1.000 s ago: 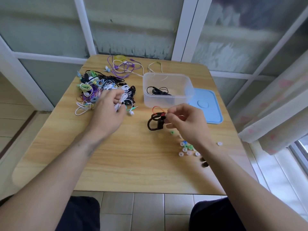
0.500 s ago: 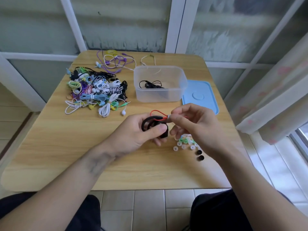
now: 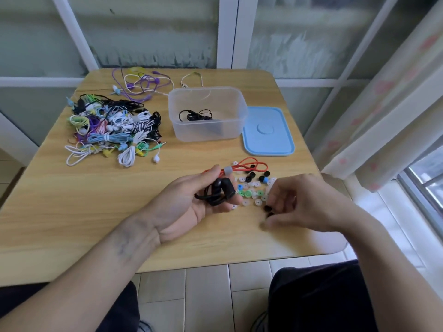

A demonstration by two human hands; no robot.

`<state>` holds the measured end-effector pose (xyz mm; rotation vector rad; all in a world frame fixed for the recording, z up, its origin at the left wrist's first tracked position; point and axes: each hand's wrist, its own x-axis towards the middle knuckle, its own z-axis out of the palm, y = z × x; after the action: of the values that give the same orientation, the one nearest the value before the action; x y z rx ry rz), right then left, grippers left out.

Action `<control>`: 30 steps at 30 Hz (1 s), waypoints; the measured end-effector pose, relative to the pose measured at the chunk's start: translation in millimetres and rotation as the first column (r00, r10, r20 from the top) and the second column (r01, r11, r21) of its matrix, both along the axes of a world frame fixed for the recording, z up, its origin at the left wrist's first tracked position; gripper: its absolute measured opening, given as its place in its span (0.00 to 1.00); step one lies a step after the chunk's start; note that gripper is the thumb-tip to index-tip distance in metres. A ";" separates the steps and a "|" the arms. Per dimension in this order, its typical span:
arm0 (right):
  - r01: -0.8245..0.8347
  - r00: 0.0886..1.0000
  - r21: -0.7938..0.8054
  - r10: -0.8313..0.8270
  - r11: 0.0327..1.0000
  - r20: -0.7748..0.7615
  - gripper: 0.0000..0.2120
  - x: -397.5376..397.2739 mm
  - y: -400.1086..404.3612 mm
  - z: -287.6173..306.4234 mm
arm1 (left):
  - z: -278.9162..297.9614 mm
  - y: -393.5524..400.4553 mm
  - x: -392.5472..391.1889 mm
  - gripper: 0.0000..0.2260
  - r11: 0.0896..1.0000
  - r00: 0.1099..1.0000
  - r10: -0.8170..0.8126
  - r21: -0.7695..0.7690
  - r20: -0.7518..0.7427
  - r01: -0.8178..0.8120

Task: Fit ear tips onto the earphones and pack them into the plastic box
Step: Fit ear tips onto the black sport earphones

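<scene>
Dozens of bundled earphones lay heaped at the bench's far left, white, blue, purple, black and striped cables tangled so that single sets were hard to tell apart. Beyond the heap, loose purple cables sprawled near the far edge. Right of the heap stood the clear box, open, with one black earphone coiled inside; a cream cable behind it showed partly through its wall. Just beside the box on the right lay the blue lid, flat, its near-left corner tucked against the box.

Nearer the person, the left hand lay palm up, fingers curled round black ear-hook earphones, whose red cable looped away over the scattered tips. Those tips, white, green, blue and black, lay on the bench between the two hands, some hidden behind the left fingers. The right hand hovered over the tips' right edge, fingers bent downward around a black tip; blur kept me from telling whether it gripped that tip. A curtain hung at far right.
</scene>
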<state>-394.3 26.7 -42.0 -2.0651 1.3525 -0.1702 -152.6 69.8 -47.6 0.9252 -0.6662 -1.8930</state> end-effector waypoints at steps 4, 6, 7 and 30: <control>0.024 0.998 -0.041 -0.022 0.999 0.055 0.08 0.1 1.7 -5.7 | -6.6 2.7 -0.9 0.14 0.996 0.996 -0.019 -0.084 0.093 0.027; 0.010 0.997 -0.057 -0.006 0.998 0.075 0.06 -1.3 2.1 -4.6 | -8.5 3.1 -0.2 0.17 0.993 0.989 0.007 -0.114 0.146 0.010; 0.003 0.997 -0.061 0.002 0.998 0.080 0.07 -2.1 2.5 -3.6 | -9.0 3.3 0.1 0.19 0.992 0.988 0.008 -0.129 0.157 0.012; 0.148 0.589 0.261 -0.297 0.954 0.751 0.10 41.0 12.7 -10.4 | -11.6 2.7 -2.7 0.08 0.997 0.996 -0.045 -0.073 -0.074 0.040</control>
<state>-353.3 39.4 -52.4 -1.3554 0.9840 -0.9321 -155.3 72.5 -59.2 0.7955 -0.7083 -1.9193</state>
